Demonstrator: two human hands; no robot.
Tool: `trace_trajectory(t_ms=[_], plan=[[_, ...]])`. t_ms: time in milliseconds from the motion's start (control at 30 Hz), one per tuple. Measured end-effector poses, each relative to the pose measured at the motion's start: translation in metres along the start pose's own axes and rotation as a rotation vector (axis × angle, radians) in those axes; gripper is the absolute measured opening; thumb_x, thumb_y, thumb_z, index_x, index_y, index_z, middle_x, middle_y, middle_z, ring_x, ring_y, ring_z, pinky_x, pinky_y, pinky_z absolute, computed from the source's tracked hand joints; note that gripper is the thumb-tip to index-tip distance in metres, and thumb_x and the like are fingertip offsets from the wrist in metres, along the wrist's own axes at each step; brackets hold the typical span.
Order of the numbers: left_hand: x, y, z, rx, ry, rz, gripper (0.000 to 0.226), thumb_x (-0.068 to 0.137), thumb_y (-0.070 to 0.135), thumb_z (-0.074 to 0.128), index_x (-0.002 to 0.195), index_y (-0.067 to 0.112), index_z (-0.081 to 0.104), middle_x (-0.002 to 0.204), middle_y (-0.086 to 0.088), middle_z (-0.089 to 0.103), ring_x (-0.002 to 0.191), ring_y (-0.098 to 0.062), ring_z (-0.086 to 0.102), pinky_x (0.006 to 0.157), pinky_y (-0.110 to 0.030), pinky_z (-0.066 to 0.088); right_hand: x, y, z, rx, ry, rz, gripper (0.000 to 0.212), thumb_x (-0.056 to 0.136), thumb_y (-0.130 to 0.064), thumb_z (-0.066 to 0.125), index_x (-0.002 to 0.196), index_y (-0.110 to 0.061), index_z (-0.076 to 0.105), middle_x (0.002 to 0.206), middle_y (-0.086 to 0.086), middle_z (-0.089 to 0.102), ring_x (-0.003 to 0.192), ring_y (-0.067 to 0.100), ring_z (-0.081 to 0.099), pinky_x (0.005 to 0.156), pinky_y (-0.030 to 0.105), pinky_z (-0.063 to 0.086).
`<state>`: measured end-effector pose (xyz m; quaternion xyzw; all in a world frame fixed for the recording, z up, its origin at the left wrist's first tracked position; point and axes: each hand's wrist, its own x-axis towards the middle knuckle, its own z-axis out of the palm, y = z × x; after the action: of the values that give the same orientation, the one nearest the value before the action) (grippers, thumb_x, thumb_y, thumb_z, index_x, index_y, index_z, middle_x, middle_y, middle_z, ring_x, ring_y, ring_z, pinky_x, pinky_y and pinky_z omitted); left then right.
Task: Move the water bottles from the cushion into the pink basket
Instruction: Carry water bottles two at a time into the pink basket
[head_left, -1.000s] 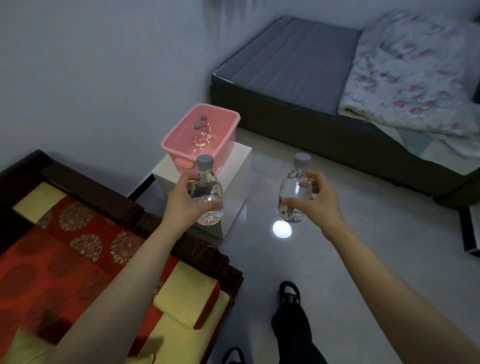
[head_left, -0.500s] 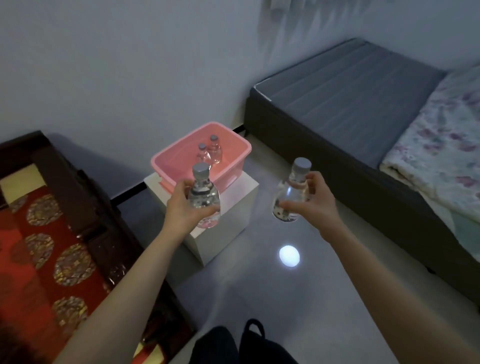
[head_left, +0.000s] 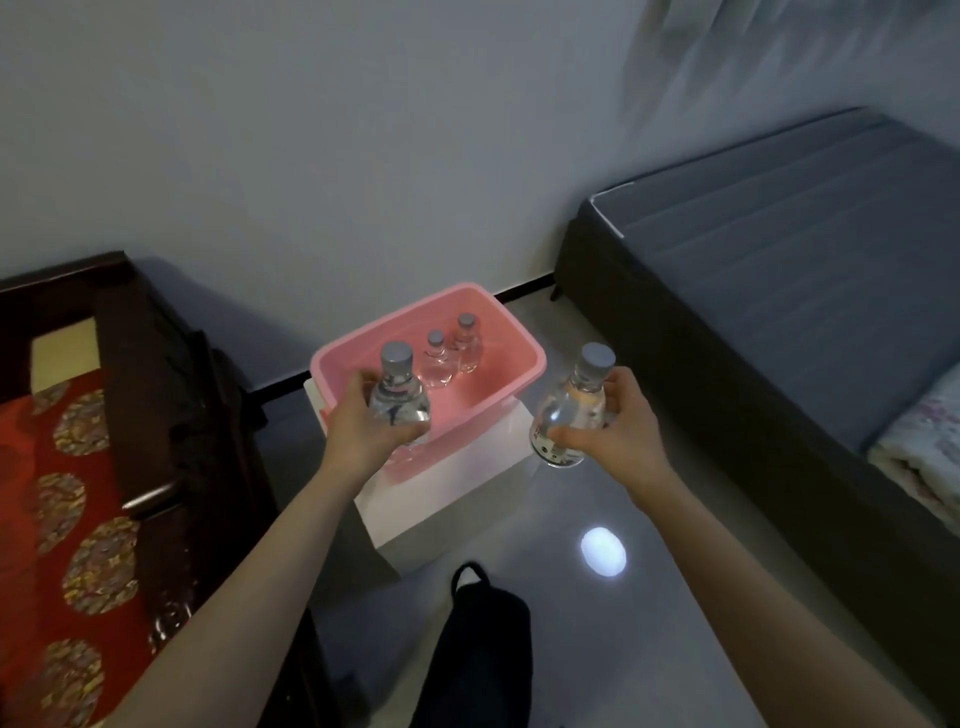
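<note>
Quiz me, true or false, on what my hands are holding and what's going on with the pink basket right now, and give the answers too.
1. The left hand holds a bottle. True.
2. The right hand holds nothing. False: it holds another bottle.
3. The basket is empty. False: two bottles stand upright in it.
4. The basket sits on a white box. True.
</note>
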<state>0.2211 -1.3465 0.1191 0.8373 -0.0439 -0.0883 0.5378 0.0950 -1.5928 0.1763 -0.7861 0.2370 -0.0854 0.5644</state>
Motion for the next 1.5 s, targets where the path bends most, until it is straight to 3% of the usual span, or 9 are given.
trace_trajectory(t_ms=[133,300,500,667,833,1033,1133,1267,1500], plan=[[0.052,-0.007,0.032,-0.068,0.045,-0.078,0.069,0.057,0.013,0.088,0.107,0.026,0.042,0.094,0.016,0.056,0.080,0.006,0.058,0.062,-0.007,0.042,0.055,0.008,0.003,-0.071,-0.092,-0.002,0.060,0.060,-0.008,0.083,0.104,-0.028,0.047,0.101,-0.008,0.061,0.090,0.010,0.063,0.073,0.023,0.051],[0.105,-0.013,0.065,-0.153,0.120,-0.136,0.069,0.057,0.010,0.086,0.110,0.022,0.043,0.108,-0.001,0.060,0.097,-0.022,0.061,0.084,-0.039,0.051,0.121,0.009,0.010,-0.055,-0.169,0.017,0.062,0.058,-0.006,0.084,0.100,-0.034,0.049,0.096,-0.017,0.061,0.089,-0.006,0.060,0.064,0.011,0.048],[0.153,-0.029,0.073,-0.069,0.218,-0.168,0.076,0.050,0.012,0.089,0.108,0.028,0.042,0.109,0.005,0.056,0.104,-0.024,0.058,0.087,-0.040,0.049,0.192,0.023,0.041,-0.061,-0.271,0.015,0.061,0.057,0.005,0.082,0.105,-0.021,0.056,0.087,-0.023,0.065,0.081,-0.008,0.062,0.062,0.009,0.049],[0.172,-0.057,0.072,-0.039,0.316,-0.268,0.071,0.051,0.015,0.088,0.104,0.033,0.044,0.104,0.007,0.058,0.102,-0.023,0.058,0.084,-0.036,0.048,0.237,0.035,0.090,-0.111,-0.371,0.055,0.064,0.049,-0.009,0.081,0.103,-0.031,0.056,0.097,-0.014,0.066,0.094,0.010,0.064,0.076,0.028,0.054],[0.189,-0.105,0.080,-0.046,0.398,-0.390,0.065,0.051,0.018,0.089,0.103,0.027,0.050,0.101,0.003,0.065,0.093,-0.021,0.063,0.077,-0.034,0.050,0.266,0.060,0.158,-0.140,-0.412,0.065,0.064,0.052,-0.019,0.084,0.097,-0.049,0.051,0.088,-0.032,0.065,0.082,-0.016,0.059,0.064,0.001,0.041],[0.202,-0.163,0.108,0.121,0.476,-0.476,0.054,0.056,0.015,0.083,0.101,0.020,0.053,0.103,-0.003,0.062,0.097,-0.026,0.058,0.082,-0.031,0.045,0.283,0.118,0.234,-0.287,-0.384,0.075,0.058,0.053,-0.009,0.083,0.100,-0.027,0.054,0.082,-0.018,0.061,0.075,0.003,0.060,0.069,0.009,0.046],[0.202,-0.179,0.115,0.117,0.490,-0.505,0.053,0.057,0.018,0.083,0.099,0.023,0.051,0.102,-0.005,0.063,0.093,-0.026,0.061,0.080,-0.023,0.041,0.283,0.142,0.249,-0.377,-0.476,0.046,0.056,0.051,0.000,0.073,0.102,-0.013,0.054,0.099,0.006,0.061,0.092,0.029,0.058,0.080,0.035,0.048],[0.210,-0.189,0.116,0.002,0.497,-0.512,0.043,0.065,0.016,0.081,0.095,0.022,0.051,0.098,-0.004,0.064,0.090,-0.022,0.062,0.085,-0.043,0.050,0.284,0.163,0.256,-0.432,-0.560,-0.028,0.060,0.052,-0.004,0.077,0.108,-0.013,0.056,0.105,0.003,0.059,0.099,0.026,0.054,0.084,0.035,0.044],[0.220,-0.183,0.108,-0.024,0.472,-0.486,0.047,0.068,0.006,0.077,0.105,0.016,0.051,0.110,-0.008,0.061,0.102,-0.024,0.059,0.093,-0.041,0.047,0.287,0.161,0.255,-0.441,-0.658,-0.076,0.064,0.054,-0.002,0.078,0.113,-0.012,0.056,0.112,-0.001,0.058,0.105,0.030,0.052,0.088,0.037,0.043]])
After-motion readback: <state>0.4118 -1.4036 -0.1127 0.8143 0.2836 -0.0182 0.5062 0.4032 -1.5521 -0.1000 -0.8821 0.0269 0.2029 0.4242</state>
